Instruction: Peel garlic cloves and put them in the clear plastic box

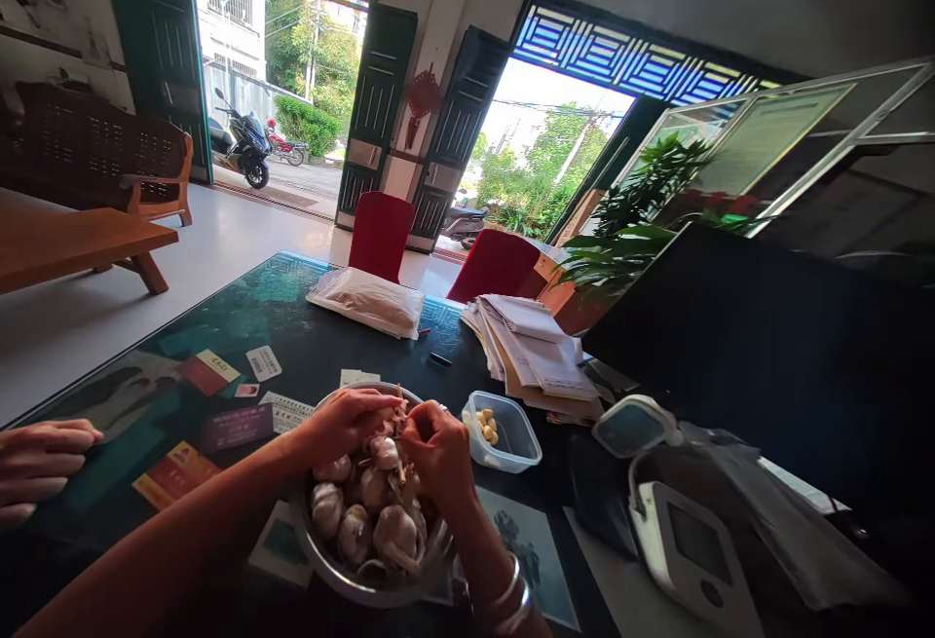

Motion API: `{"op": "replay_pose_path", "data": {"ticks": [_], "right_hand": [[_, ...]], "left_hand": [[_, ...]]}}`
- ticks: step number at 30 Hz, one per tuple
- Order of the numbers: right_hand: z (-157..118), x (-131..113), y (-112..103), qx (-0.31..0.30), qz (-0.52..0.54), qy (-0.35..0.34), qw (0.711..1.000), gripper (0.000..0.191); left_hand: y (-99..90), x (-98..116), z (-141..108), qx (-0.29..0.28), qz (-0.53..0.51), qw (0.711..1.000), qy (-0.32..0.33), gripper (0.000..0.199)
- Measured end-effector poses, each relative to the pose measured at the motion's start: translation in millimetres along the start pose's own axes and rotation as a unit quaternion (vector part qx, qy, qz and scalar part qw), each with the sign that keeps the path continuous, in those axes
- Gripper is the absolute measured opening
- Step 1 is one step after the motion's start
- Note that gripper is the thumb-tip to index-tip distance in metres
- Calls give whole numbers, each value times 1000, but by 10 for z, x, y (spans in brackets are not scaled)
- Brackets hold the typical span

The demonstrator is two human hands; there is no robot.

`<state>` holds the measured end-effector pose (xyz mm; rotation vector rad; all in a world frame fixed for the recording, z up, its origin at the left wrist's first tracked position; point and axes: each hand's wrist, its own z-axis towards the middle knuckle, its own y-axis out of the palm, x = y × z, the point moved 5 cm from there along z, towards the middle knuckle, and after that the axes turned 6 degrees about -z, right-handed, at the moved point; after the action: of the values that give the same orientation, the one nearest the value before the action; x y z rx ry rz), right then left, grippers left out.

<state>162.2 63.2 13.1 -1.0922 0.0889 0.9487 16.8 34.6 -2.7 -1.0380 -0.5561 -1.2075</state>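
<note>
Over the metal bowl (369, 598), your left hand (357, 416) and right hand (442, 448) look finger-pinched on garlic (399, 412); slipped grip could flick it toward the plastic tub (520, 441).

Open doorways (284, 97): strong daylight, upper left and upper centre, sky (537, 83) washed out.
Counter (219, 331): dim, glare along its far edge.
Garlic bulbs (355, 531): softly lit, shadowed between, lower centre.
Monitor (774, 356): deep shadow, right.
Lattice (628, 58): slanting, wide-angle stretch, upper right.

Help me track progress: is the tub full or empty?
Neither: the tub is partly filled, several cloves bunched toward one side.
</note>
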Motion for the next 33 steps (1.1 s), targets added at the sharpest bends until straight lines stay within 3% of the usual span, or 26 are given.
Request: {"op": "replay_pose_path", "data": {"ticks": [9, 16, 24, 33], "right_hand": [[-22, -35, 47, -31, -24, -30, 999, 15], [-42, -23, 168, -104, -87, -49, 990, 13], [-29, 39, 182, -124, -180, -25, 975, 15], [-38, 104, 251, -188, -237, -10, 953, 15]], "left_hand": [[-104, -1, 9, 67, 21, 997, -13, 34], [-182, -87, -15, 125, -17, 990, -63, 35], [-67, -82, -18, 49, -69, 991, -101, 33], [-35, -81, -14, 35, -35, 994, -95, 32]]}}
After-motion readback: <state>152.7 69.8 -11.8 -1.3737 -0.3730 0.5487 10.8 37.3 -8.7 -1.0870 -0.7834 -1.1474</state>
